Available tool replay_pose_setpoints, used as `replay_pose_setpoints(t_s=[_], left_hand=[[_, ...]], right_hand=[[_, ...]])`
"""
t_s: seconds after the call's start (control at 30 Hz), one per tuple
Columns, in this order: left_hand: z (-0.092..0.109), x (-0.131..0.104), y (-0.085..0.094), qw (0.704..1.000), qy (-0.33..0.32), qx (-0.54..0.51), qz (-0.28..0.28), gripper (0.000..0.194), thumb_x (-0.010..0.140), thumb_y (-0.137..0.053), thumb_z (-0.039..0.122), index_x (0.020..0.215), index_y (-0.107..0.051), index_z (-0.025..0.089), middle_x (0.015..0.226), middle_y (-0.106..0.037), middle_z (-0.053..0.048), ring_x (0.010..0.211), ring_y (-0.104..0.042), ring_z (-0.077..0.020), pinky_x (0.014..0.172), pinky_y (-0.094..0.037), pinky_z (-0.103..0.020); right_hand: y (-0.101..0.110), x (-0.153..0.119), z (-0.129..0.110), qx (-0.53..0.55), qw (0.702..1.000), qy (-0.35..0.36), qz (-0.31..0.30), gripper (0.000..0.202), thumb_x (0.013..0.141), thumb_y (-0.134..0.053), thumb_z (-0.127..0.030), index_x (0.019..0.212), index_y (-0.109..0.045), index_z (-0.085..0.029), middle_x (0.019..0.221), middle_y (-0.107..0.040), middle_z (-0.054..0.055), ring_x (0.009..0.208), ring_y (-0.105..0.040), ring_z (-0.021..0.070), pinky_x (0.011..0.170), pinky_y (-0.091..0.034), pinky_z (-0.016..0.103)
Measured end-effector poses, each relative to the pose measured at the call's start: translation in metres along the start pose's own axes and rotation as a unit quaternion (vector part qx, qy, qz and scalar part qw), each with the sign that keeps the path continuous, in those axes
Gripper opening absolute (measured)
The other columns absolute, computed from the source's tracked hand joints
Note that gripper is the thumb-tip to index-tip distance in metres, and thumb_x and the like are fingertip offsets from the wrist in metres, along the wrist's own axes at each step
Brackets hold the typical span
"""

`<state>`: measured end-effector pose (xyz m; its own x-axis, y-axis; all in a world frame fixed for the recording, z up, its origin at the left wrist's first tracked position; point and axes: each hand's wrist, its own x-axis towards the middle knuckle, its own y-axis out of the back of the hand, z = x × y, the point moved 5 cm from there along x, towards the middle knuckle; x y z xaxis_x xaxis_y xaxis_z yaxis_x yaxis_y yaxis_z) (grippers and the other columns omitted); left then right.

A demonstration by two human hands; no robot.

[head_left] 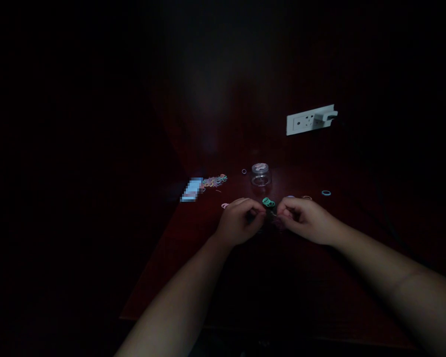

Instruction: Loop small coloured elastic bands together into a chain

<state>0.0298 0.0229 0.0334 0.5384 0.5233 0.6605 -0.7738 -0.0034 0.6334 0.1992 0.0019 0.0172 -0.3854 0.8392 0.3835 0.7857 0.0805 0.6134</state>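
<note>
My left hand (241,222) is closed in a pinch, thumb against forefinger, above the dark red table. Facing it across a small gap, my right hand (307,218) pinches in the same way. A faint, thin bit shows by the right fingertips, too dark to name. Just beyond the fingers lies a small bunch of green elastic bands (268,202). Pink bands (225,205) stick out behind my left hand, and a purple band (290,197) is partly hidden behind my right. Below the fingertips is a dim purplish cluster (278,224).
A clear lidded jar (260,176) stands farther back, with a single band (244,171) to its left. Several coloured bands (213,181) are piled beside a lit, blurred screen (192,189). At right lies a blue band (326,193). A wall socket (299,123) holds a plug.
</note>
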Motion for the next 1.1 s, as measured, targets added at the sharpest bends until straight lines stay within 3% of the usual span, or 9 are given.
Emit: replay_pose_setpoints(t_s=[0.2,0.43,0.67,1.1], left_hand=[[0.001,-0.001,-0.008,0.999,0.000,-0.015,-0.037,0.014,0.084,-0.065,0.026,0.096,-0.067,0.019,0.082,-0.070,-0.002,0.074,-0.064,-0.0126,0.072,-0.052,-0.028],[0.001,-0.001,-0.012,0.998,-0.003,-0.026,-0.049,0.009,0.086,-0.063,0.025,0.088,-0.070,0.020,0.077,-0.072,0.000,0.070,-0.065,-0.0121,0.072,-0.052,-0.028],[0.001,0.000,-0.013,0.998,0.019,-0.028,-0.055,0.013,0.084,-0.065,0.029,0.094,-0.069,0.021,0.082,-0.072,-0.001,0.072,-0.065,-0.0127,0.072,-0.052,-0.029],[0.003,0.000,-0.013,0.996,0.003,-0.040,-0.079,0.003,0.084,-0.061,0.020,0.085,-0.064,0.019,0.080,-0.069,0.000,0.072,-0.063,-0.0113,0.070,-0.051,-0.026]], right_hand=[[0.000,0.001,0.000,-0.015,1.000,0.002,-0.007,0.012,0.086,-0.056,-0.025,0.075,-0.054,-0.018,0.063,-0.048,-0.003,0.056,-0.043,0.0107,0.051,-0.035,0.023],[-0.002,0.001,0.003,-0.004,1.000,0.001,-0.011,0.012,0.085,-0.057,-0.025,0.075,-0.054,-0.019,0.064,-0.049,-0.003,0.057,-0.043,0.0110,0.052,-0.034,0.024],[-0.003,0.001,0.002,-0.011,1.000,0.002,-0.025,0.012,0.085,-0.057,-0.026,0.075,-0.055,-0.020,0.063,-0.047,-0.003,0.056,-0.043,0.0114,0.052,-0.034,0.024],[-0.005,0.001,0.004,0.006,0.999,-0.013,-0.042,0.011,0.084,-0.058,-0.027,0.075,-0.056,-0.020,0.061,-0.047,-0.004,0.055,-0.042,0.0107,0.050,-0.034,0.023]])
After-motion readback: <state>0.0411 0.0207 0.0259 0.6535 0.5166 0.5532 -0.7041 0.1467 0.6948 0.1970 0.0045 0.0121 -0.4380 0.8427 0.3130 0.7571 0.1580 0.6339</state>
